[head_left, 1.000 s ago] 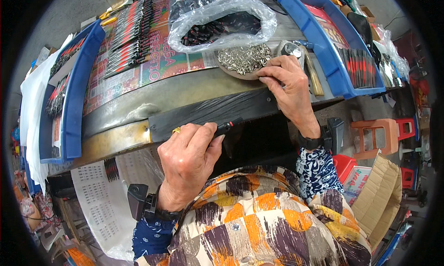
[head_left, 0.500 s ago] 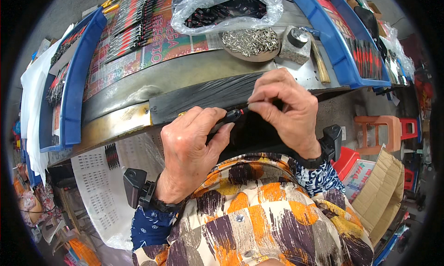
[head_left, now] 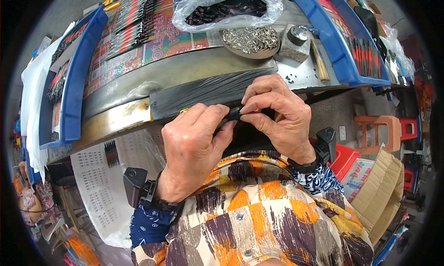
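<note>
Just below the table edge (head_left: 203, 92), we pinch a small black part (head_left: 233, 113) between our left hand (head_left: 194, 150) and right hand (head_left: 277, 118), fingertips closed tightly around it.

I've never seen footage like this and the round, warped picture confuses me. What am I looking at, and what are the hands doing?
This is one view from a wide fisheye camera worn on a person's head, looking down, so straight edges bend near the rim. No machine is involved: the two bare hands are the wearer's own. The left hand and right hand meet at the near edge of the metal-topped workbench, pinching a small dark slender part between the fingertips; what it is exactly is too hidden to tell. On the bench lie a round dish of small silvery metal pieces, a clear plastic bag of dark parts, a small grey block and blue plastic trays at both sides.
</note>
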Available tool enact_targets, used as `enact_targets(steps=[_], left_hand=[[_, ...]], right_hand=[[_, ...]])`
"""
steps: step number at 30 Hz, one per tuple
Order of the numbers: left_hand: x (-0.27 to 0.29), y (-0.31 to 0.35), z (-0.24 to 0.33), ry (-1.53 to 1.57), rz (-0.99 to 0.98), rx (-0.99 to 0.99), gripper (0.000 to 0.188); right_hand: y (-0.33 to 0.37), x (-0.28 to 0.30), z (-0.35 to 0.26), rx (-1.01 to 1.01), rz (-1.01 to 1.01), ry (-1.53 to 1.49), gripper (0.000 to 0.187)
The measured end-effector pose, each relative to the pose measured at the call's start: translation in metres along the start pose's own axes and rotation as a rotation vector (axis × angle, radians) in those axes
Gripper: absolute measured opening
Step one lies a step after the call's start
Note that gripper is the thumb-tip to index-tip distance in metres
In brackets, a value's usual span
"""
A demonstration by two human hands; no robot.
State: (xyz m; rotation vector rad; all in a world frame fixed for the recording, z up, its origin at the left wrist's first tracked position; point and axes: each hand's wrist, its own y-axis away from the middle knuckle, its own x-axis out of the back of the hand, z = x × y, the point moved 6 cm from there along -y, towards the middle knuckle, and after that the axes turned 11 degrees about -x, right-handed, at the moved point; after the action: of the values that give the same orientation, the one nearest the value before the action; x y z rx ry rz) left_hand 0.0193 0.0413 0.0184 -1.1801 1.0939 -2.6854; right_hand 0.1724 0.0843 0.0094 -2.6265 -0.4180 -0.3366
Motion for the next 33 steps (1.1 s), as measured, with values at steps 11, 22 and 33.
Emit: enact_targets(steps=[11, 22, 33], left_hand=[[-0.002, 0.000, 0.006, -0.146, 0.022, -0.115, 0.024], [-0.007, 0.004, 0.008, -0.226, 0.054, -0.151, 0.024], [-0.007, 0.004, 0.008, -0.197, 0.087, -0.179, 0.025]], right_hand=[[0.001, -0.002, -0.007, 0.140, 0.051, 0.183, 0.019], [0.008, -0.009, 0.003, -0.016, 0.146, 0.062, 0.018], [0.013, -0.017, 0.029, -0.675, -0.027, -0.539, 0.021]])
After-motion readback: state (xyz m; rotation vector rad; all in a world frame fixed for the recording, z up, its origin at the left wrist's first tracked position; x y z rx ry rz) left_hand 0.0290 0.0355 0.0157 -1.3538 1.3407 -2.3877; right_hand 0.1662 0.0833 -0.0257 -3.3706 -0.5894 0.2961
